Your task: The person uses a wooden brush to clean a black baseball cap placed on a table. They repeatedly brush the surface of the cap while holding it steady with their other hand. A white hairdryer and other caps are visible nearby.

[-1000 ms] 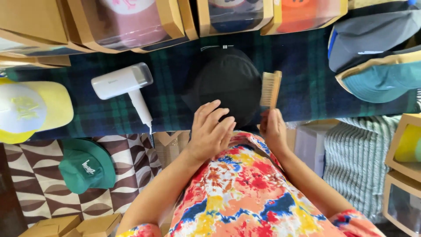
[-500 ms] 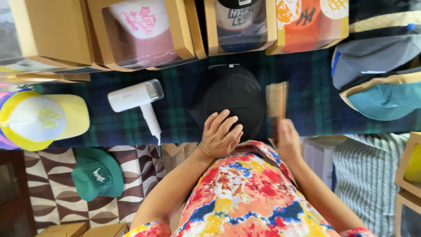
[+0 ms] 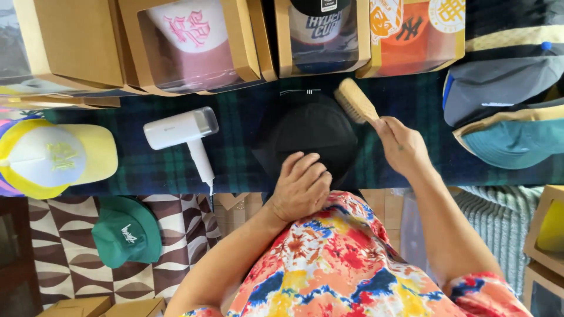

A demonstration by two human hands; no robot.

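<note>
A black cap (image 3: 308, 132) lies on the dark plaid cloth (image 3: 235, 158) in the middle of the view. My left hand (image 3: 301, 185) rests flat on the cap's near edge, fingers slightly spread. My right hand (image 3: 399, 144) grips the handle of a wooden brush (image 3: 354, 100), whose bristled head sits at the cap's far right edge. A colourful floral sleeve covers my upper arms.
A white handheld steamer (image 3: 182, 132) lies left of the cap. Cardboard window boxes with caps (image 3: 194, 41) line the far edge. A yellow and white cap (image 3: 53, 155) sits at left, a green cap (image 3: 125, 232) on the patterned floor, grey and teal caps (image 3: 505, 117) at right.
My right hand has swung the brush from upright beside the cap to a tilt at the cap's far right edge. The view has shifted closer. My left hand stays on the cap.
</note>
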